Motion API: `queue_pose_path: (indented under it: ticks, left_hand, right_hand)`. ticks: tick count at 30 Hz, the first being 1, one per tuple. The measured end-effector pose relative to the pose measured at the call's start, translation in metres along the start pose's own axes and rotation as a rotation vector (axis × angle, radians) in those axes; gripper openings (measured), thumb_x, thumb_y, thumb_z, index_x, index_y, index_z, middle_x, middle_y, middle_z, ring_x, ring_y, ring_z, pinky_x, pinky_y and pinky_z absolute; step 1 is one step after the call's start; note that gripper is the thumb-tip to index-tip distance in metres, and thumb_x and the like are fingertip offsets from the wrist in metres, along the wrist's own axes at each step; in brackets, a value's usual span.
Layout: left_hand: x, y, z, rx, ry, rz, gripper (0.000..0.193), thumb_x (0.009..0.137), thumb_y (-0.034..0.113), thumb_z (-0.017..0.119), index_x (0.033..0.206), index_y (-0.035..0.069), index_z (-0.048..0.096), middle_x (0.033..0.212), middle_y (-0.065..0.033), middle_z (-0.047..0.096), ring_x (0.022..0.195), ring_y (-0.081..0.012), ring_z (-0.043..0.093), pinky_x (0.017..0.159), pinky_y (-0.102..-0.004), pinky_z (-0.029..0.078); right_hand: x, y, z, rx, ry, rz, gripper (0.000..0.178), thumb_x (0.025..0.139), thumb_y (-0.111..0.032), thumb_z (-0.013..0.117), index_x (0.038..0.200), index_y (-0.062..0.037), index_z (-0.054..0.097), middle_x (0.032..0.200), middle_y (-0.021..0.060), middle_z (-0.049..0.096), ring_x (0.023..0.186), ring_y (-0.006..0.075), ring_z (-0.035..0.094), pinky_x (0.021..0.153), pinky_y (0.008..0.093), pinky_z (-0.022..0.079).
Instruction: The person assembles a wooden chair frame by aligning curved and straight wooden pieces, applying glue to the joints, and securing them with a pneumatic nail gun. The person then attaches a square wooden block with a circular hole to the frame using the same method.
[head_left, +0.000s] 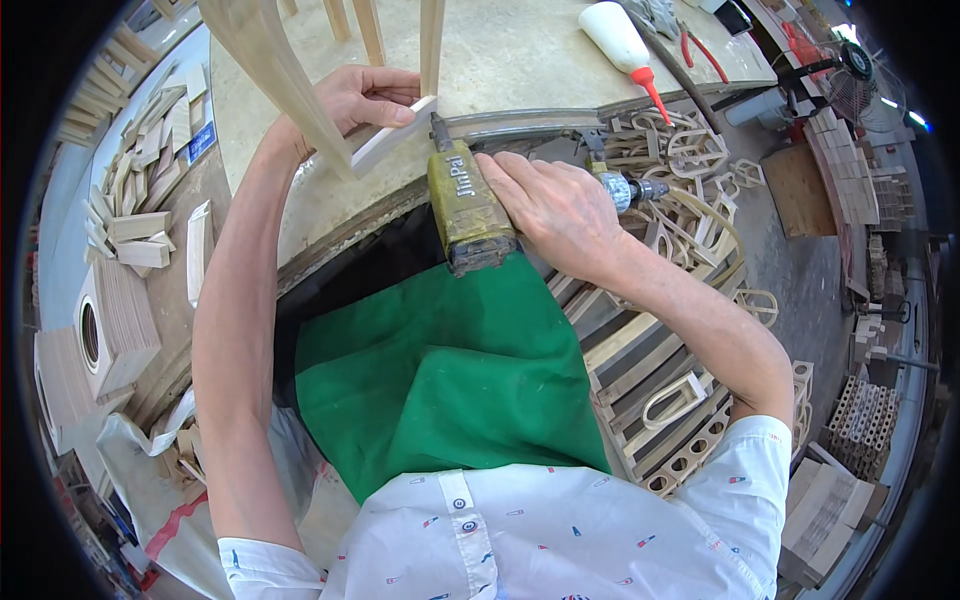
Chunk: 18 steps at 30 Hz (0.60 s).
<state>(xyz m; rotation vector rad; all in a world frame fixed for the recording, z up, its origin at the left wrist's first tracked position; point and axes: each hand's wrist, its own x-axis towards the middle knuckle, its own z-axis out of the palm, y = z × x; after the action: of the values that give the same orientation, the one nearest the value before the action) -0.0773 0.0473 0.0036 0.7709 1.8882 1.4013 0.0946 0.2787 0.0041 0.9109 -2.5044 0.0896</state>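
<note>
My right hand [560, 205] is wrapped round a worn yellow-green air nail gun [468, 210], with an air hose fitting [622, 190] beyond my wrist side. The gun's narrow nose touches or nearly touches the end of a short pale wood strip [392, 138]. My left hand [362, 100] pinches that strip between thumb and fingers. The strip spans two upright legs of a wooden frame: a broad curved leg [285, 80] on the left and a thinner leg [431, 45] on the right. The frame's upper part runs out of view.
A glue bottle [615, 38] with a red nozzle lies on the pale worktable [520, 60], near red-handled pliers [703, 52]. Wood offcuts [150, 160] are heaped at left. Several curved wood loops [680, 140] and slats crowd the right. A fan [852, 75] stands far right.
</note>
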Motion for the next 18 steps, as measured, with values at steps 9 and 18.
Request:
queue_pose_path:
  ticks: [9, 18]
  left_hand:
    - [0.000, -0.003, 0.001, -0.013, -0.004, -0.006, 0.060, 0.078, 0.019, 0.075, 0.130, -0.002, 0.055, 0.118, -0.0091, 0.065, 0.101, -0.0113, 0.061, 0.091, -0.0233, 0.046]
    - [-0.001, -0.006, -0.003, -0.020, 0.059, 0.022, 0.062, 0.079, 0.020, 0.075, 0.133, -0.001, 0.052, 0.121, -0.0115, 0.063, 0.111, -0.0172, 0.059, 0.099, -0.0291, 0.044]
  right_hand:
    - [0.000, -0.005, -0.003, -0.023, -0.056, 0.032, 0.043, 0.075, -0.011, 0.058, 0.115, 0.0042, 0.056, 0.080, 0.0055, 0.054, 0.065, 0.0164, 0.060, 0.056, 0.0289, 0.051]
    - [0.011, 0.000, -0.021, 0.121, -0.088, 0.113, 0.039, 0.077, -0.009, 0.060, 0.114, 0.0024, 0.055, 0.089, 0.0111, 0.060, 0.078, 0.0284, 0.066, 0.066, 0.0371, 0.054]
